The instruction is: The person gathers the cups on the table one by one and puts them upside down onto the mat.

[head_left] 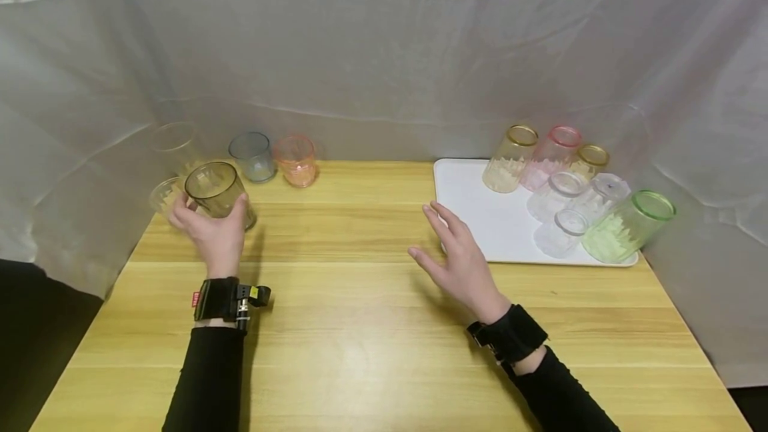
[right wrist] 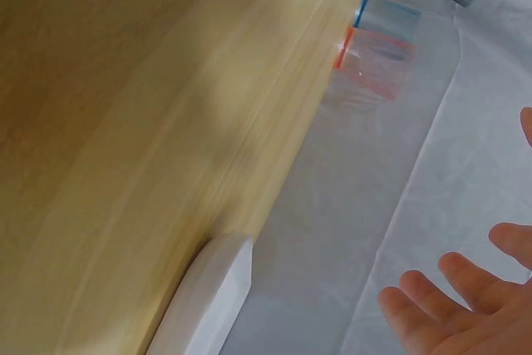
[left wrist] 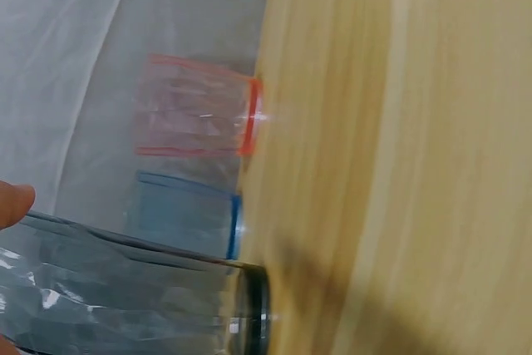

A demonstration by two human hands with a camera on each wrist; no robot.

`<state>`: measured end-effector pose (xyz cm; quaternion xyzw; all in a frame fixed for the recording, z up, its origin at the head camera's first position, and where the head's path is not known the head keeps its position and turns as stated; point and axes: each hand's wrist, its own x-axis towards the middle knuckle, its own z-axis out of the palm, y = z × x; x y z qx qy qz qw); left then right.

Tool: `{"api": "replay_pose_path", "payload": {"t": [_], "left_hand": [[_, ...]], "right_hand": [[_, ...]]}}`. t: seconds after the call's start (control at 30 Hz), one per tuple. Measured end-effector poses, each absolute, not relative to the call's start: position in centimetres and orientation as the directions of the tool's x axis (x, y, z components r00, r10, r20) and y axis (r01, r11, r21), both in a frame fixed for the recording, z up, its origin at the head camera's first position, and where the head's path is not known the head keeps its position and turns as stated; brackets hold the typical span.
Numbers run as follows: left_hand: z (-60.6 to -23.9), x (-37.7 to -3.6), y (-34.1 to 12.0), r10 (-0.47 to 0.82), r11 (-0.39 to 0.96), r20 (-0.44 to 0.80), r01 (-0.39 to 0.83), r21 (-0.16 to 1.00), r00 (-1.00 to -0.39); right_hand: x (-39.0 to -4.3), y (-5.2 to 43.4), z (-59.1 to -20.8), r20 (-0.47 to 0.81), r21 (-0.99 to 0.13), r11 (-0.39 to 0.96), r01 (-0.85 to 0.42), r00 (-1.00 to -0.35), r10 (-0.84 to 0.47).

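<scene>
My left hand (head_left: pixel 217 235) grips a smoky dark glass (head_left: pixel 217 193) by its sides, thumb on the right and fingers on the left. The glass stands upright with its mouth up; in the left wrist view its thick dark base (left wrist: pixel 253 313) is at or just above the table, I cannot tell which. Behind it are a blue glass (head_left: pixel 253 157) and an orange-pink glass (head_left: pixel 297 162), both upright. Two clear glasses, one at the back (head_left: pixel 177 145), are partly hidden by the hand and the dark glass. My right hand (head_left: pixel 459 262) hovers with fingers spread, holding nothing, near the tray's left edge.
At the right lies a white tray (head_left: pixel 465 219) with several upside-down glasses, among them an amber one (head_left: pixel 510 160), a pink one (head_left: pixel 552 159) and a green one (head_left: pixel 627 229) at its right edge. Grey cloth (head_left: pixel 384 72) hangs round the back and sides of the wooden table (head_left: pixel 354 352).
</scene>
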<state>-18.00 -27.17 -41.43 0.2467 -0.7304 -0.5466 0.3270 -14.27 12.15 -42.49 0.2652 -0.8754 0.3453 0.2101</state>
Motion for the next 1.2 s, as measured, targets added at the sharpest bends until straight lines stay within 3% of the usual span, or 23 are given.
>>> {"api": "replay_pose_path", "payload": {"t": [0.4,0.87,1.2], "left_hand": [[-42.5,-18.8,-27.6,-0.735,0.273,0.166,-0.062,0.960,-0.658],[-42.3,-18.7,-27.5,-0.734,0.264,0.174,-0.040,0.964,-0.656],[-41.9,-18.0,-26.4,-0.725,0.011,0.025,0.024,1.000,-0.689]], "right_hand": [[-13.8,12.2,-42.6,0.546,-0.493,0.625,-0.606,-0.774,-0.320],[-13.4,12.2,-42.8,0.532,-0.505,0.630,-0.590,-0.788,-0.311],[-13.4,12.3,-43.0,0.544,-0.520,0.621,-0.586,-0.788,-0.288]]}}
